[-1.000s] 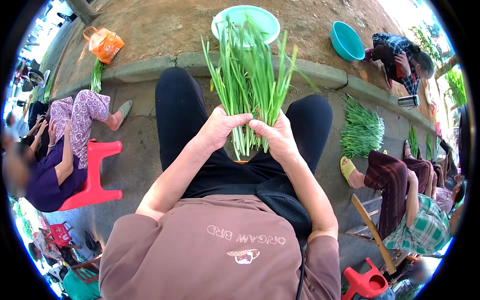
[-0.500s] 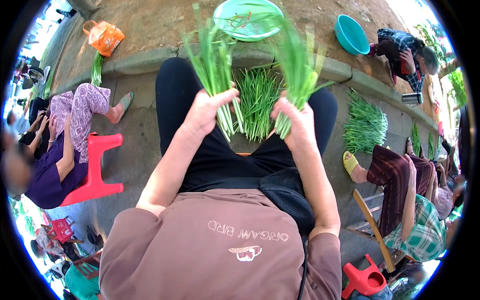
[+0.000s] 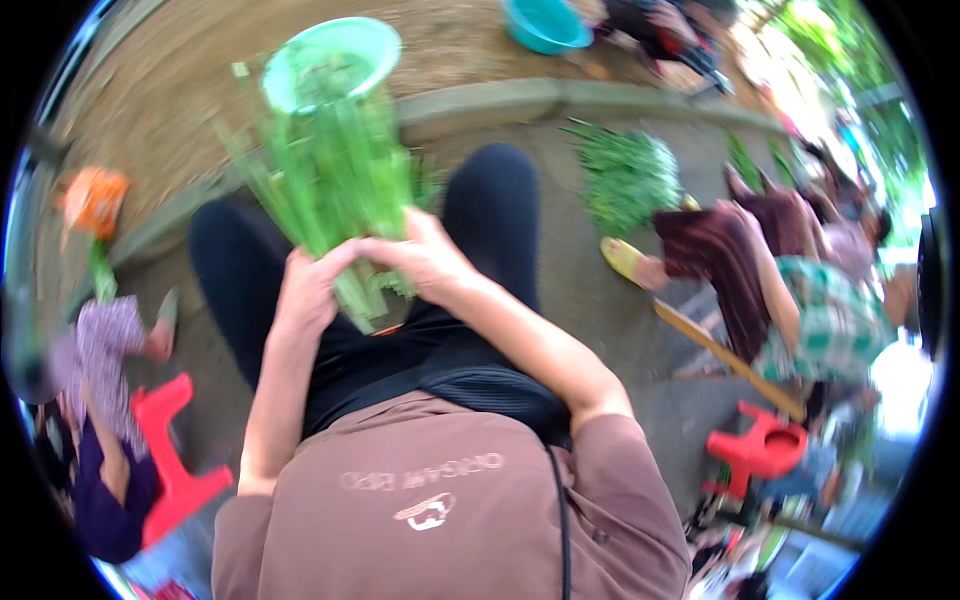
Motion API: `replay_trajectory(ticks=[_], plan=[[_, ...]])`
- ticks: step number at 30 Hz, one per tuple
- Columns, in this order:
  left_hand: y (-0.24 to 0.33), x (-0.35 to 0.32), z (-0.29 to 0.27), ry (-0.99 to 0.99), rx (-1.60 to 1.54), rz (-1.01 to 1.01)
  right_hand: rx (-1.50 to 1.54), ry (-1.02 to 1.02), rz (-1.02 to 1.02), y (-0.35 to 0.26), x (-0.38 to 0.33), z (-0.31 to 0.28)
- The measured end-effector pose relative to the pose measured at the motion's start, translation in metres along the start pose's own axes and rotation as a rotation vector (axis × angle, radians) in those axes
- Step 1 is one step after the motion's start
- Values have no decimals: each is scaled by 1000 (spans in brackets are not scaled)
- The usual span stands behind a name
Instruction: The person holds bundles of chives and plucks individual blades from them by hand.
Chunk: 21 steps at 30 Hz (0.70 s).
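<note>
Both hands closed around one bunch of green stalks (image 3: 335, 190) near its cut end: the left hand (image 3: 305, 290) wrapped the lower stems, the right hand (image 3: 425, 262) pressed against them from the other side. The leaves fanned upward above the person's lap, blurred, covering part of a green basin (image 3: 330, 60) beyond the curb (image 3: 520, 100).

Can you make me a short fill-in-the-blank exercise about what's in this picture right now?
1. Both hands grip one bunch of long ____ stalks.
2. The left hand and the right hand hold the bunch at its ____ end.
3. The round basin lying beyond the bunch is pale ____.
4. The plastic stool at the person's left is ____.

Missing words: green; lower; green; red
</note>
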<state>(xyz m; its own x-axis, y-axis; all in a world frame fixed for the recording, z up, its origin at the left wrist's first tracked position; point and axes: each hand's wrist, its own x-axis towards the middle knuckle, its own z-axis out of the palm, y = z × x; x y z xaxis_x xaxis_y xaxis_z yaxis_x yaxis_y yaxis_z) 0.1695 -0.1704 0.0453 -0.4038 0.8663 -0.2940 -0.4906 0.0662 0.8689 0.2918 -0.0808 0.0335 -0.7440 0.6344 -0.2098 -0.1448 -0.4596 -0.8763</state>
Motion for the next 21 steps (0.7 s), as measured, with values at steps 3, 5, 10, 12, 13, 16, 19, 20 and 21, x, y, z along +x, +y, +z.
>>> replay_trajectory(ticks=[3,5,10,12,13,16,19,20,21], plan=[[6,-3,-7,-4,-3,-6,8,-123,-43,-7,2,5],[-6,7,-11,-32,49,-33,44,-109,-33,-4,0,-6],[-2,18,-23,35,-12,-51,137,-20,58,-19,1,-27],[1,26,-34,93,-122,-80,181,59,81,-31,8,-42],[1,29,-43,136,-182,-95,245,96,41,-39,10,-47],[-6,42,-53,173,-231,-99,340,190,-19,-50,21,-57],[-13,43,-38,58,-159,-141,174,160,3,-41,30,-56],[-14,41,-29,76,-132,-152,97,126,67,-38,28,-52],[-15,43,-23,64,-109,-156,78,87,37,-24,28,-51]])
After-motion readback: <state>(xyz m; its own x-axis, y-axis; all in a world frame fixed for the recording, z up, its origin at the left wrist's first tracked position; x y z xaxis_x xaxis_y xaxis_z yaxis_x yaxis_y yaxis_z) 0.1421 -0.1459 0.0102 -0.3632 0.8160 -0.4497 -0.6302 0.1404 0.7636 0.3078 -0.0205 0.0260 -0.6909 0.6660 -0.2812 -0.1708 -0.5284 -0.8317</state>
